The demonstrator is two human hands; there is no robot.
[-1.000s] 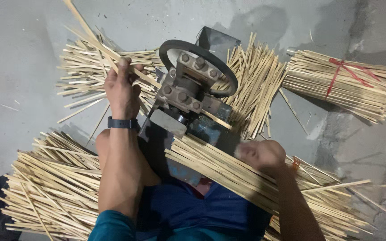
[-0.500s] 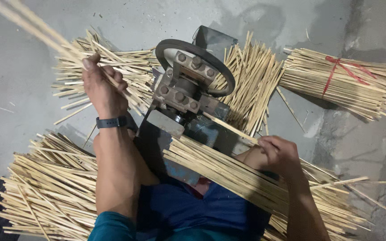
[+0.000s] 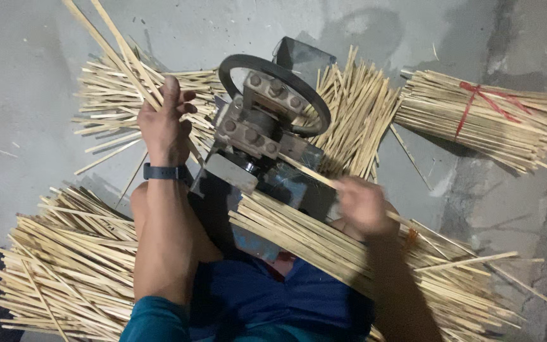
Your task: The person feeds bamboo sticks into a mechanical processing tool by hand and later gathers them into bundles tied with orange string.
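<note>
Grey concrete floor, left hand [image 3: 163, 123] gripping sticks [image 3: 112, 50] slanting up-left, right hand [image 3: 365, 206] pinching 1 stick [image 3: 314, 174].

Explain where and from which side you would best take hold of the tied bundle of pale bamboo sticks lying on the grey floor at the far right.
Grip the tied bundle of pale bamboo sticks around its waist at the red string, probably coming from above. The sticks are pinched tightest there and fan out looser toward both ends, and the bundle lies flat on the grey floor with its top uncovered.
</note>
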